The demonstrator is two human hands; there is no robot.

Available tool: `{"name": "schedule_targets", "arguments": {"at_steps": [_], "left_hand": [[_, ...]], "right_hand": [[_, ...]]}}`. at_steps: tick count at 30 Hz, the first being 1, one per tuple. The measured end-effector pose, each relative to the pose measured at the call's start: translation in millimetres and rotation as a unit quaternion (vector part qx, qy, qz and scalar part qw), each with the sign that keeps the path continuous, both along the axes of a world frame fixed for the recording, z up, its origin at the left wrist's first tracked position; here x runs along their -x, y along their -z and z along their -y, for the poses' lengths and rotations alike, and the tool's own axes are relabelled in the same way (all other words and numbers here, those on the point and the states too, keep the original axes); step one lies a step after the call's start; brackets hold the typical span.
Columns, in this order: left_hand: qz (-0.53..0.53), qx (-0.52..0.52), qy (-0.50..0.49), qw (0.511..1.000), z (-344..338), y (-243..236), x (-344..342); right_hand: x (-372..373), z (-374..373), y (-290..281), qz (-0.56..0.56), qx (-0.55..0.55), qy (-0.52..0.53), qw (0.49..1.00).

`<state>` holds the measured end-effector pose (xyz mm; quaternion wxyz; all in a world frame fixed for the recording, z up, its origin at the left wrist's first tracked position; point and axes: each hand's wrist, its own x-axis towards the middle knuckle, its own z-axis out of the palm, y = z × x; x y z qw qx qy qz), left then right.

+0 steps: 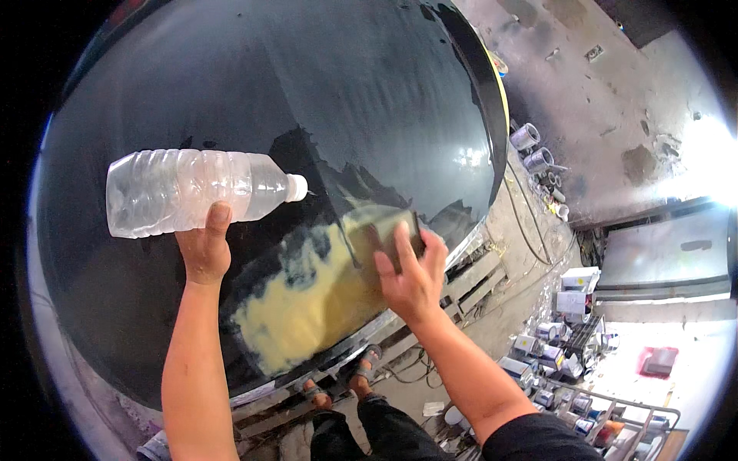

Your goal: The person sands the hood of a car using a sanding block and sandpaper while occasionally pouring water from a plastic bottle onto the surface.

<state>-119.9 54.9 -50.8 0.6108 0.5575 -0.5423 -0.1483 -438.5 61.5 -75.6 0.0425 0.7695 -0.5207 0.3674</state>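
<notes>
My left hand [206, 250] grips a clear ridged plastic bottle [150, 192] with a white cap. The bottle lies almost level, its cap pointing right, above a large glossy black panel [192, 84]. A thin streak shows at the cap. On the panel's near side is a yellowish, filler-like patch [284, 330] with ragged edges. My right hand [415, 284] presses a flat dark-edged block [388, 232], like a sanding block, on the patch's right end. Motion blurs it, and my fingers partly cover it. Wet-looking streaks mark the black surface around it.
Slatted wooden pallets [477, 280] lie under the panel's near edge, by my feet. A cable [530, 223] runs over the floor at right. Paint cans [525, 137] stand by the right wall, and more cans and boxes [576, 288] crowd a rack at lower right.
</notes>
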Motion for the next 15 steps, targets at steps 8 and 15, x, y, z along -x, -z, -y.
{"name": "schedule_targets", "arguments": {"at_steps": [8,15], "left_hand": [[0.01,-0.057,0.029,0.998,3,7,0],[0.006,0.027,0.012,1.0,6,1,3]], "right_hand": [[-70,69,-45,0.019,-0.035,0.018,0.999],[1,20,-3,0.003,-0.023,0.051,0.998]]}}
